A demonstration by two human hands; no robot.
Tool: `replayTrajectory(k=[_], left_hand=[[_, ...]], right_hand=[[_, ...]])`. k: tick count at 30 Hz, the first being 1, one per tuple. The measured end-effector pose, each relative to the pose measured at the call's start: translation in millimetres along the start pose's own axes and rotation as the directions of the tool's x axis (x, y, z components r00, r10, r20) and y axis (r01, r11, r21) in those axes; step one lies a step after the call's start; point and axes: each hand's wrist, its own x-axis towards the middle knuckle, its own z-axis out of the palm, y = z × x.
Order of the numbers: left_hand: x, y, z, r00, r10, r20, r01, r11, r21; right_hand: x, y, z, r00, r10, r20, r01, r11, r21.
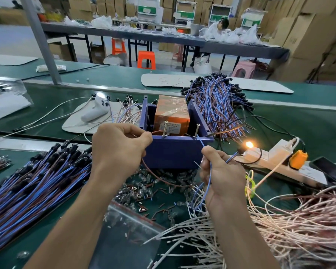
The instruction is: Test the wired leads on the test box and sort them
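- Progress: mid-test on one lead. Its lamp glows just right of the right hand, so I'd call this one a pass; it has yet to be sorted.
- Test box: blue, open top, centre of the desk, orange unit inside, two screws standing on the near wall as contacts.
- Brown wire end sits at the left screw. The blue wire runs up to the right screw.
- Big bundle of blue/brown leads lies on the near left, and a second bundle sits behind the box on the right. Can't tell which is tested and which is pending. Judging by the volume, plenty is left.
- White wires are heaped near right, with loose bulbs scattered in front of the box.
- Left hand: raised at the box's left corner, thumb and forefinger pinching the brown end against the screw, other fingers curled.
- Right hand: lower, in front of the box's right corner, fingers closed around the blue wire, lamp end sticking out to the right.
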Motion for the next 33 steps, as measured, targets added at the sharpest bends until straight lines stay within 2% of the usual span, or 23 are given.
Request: replayTrajectory(k=[5,8,12,16,21,24,27,28,29,30,32,33], left_hand=[[-0.5,-0.8,-2.9,0.999,0.030,0.042,-0.029,0.999,-0.019],[1.4,2.5,-7.9,0.981,0.041,0.191,-0.025,0.996,-0.089],[-3.8,13.0,-8.5,0.880,0.008,0.475,0.085,0.981,-0.174],[-15.0,22.5,2.7,0.821,0.008,0.572,0.184,0.943,-0.277],[-29.7,32.0,12.3,0.810,-0.019,0.586,0.287,0.884,-0.368],[-39.5,39.4,16.2,0.847,-0.118,0.519,0.383,0.811,-0.441],[-46.2,46.8,12.2,0.858,-0.222,0.463,0.487,0.637,-0.598],[-48.6,47.2,10.0,0.863,-0.250,0.439,0.490,0.625,-0.608],[-51.9,45.1,7.3,0.878,-0.272,0.394,0.467,0.664,-0.584],[-56.0,40.8,5.5,0.908,-0.275,0.317,0.408,0.753,-0.516],[-66.9,31.9,3.4,0.970,-0.186,0.159,0.223,0.939,-0.263],[-73.4,30.6,1.9,0.984,-0.128,0.128,0.148,0.976,-0.160]], right_hand=[[-5.7,0.5,-3.6,0.999,0.027,0.047,-0.030,0.998,0.062],[-15.1,-1.5,-4.8,0.984,0.022,0.176,-0.026,1.000,0.017],[-21.6,-9.1,-3.9,0.958,-0.023,0.286,0.048,0.995,-0.084],[-28.5,-15.5,1.5,0.948,-0.053,0.315,0.098,0.987,-0.130],[-42.4,-29.6,1.6,0.938,-0.059,0.341,0.129,0.975,-0.184],[-51.7,-44.8,-7.4,0.968,-0.008,0.251,0.059,0.978,-0.199],[-57.3,-62.1,-31.3,0.985,0.054,0.166,-0.059,0.998,0.022],[-59.4,-69.2,-42.8,0.987,0.073,0.145,-0.089,0.990,0.110],[-62.2,-76.7,-55.7,0.988,0.091,0.123,-0.112,0.976,0.184],[-66.0,-84.2,-69.6,0.990,0.105,0.098,-0.126,0.962,0.241],[-76.0,-97.5,-99.1,0.992,0.113,0.054,-0.124,0.951,0.284],[-81.3,-102.6,-114.3,0.994,0.107,0.034,-0.112,0.955,0.273]])
